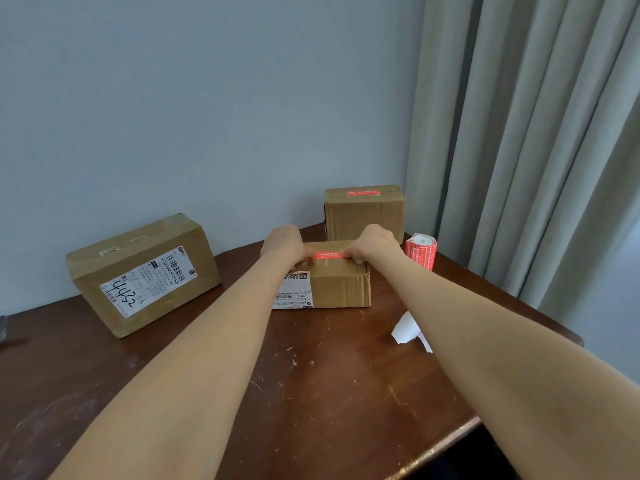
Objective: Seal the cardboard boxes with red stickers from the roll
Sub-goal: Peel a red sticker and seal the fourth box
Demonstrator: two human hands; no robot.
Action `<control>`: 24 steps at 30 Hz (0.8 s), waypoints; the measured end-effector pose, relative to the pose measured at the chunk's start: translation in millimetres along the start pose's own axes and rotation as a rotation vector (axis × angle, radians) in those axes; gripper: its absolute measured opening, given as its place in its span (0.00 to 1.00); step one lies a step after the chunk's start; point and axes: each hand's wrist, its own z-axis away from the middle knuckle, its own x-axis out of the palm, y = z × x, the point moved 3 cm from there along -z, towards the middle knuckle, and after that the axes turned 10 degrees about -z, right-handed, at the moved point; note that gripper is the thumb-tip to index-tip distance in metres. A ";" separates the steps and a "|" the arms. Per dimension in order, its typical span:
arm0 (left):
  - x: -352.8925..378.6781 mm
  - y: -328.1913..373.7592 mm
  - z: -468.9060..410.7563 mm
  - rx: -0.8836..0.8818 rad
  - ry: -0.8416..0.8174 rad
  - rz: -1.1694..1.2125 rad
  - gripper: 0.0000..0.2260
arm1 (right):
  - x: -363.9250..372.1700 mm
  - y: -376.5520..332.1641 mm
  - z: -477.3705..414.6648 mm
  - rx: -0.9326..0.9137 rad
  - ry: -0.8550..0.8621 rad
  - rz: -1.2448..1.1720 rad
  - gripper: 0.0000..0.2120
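Observation:
A small cardboard box [341, 289] with a white shipping label sits at the table's middle. A red sticker [327, 254] stretches across its top. My left hand [284, 242] pinches the sticker's left end and my right hand [375, 242] pinches its right end, with the fingers of both curled down onto the box top. The roll of red stickers [420, 251] stands upright to the right of this box. Behind it, a second box [363, 214] carries a red sticker on its top seam. At the left, a larger box [138, 271] has no red sticker showing.
The dark wooden table [311, 393] is scratched; its front right corner is near the bottom right. White backing paper [407, 329] lies by my right forearm. A grey wall stands behind the boxes and curtains [519, 133] hang at the right.

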 end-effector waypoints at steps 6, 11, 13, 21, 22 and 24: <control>-1.8 -12.6 5.8 -0.052 0.063 0.106 0.09 | 0.8 -0.1 0.1 -0.021 -0.002 -0.015 0.10; -4.4 -15.5 14.0 0.092 0.198 0.061 0.14 | -7.2 2.1 8.2 -0.111 0.044 -0.049 0.07; -3.4 -19.3 20.4 0.161 0.268 0.002 0.16 | -10.1 2.9 17.0 -0.200 0.069 -0.009 0.15; 4.2 -23.2 38.6 0.255 0.301 -0.209 0.19 | -7.7 8.9 42.6 -0.371 0.050 0.316 0.22; 4.8 -22.7 38.9 0.251 0.300 -0.215 0.19 | -6.6 9.4 43.4 -0.374 0.041 0.332 0.22; 5.1 -23.0 39.0 0.243 0.295 -0.224 0.19 | -4.6 9.4 44.7 -0.389 0.036 0.352 0.21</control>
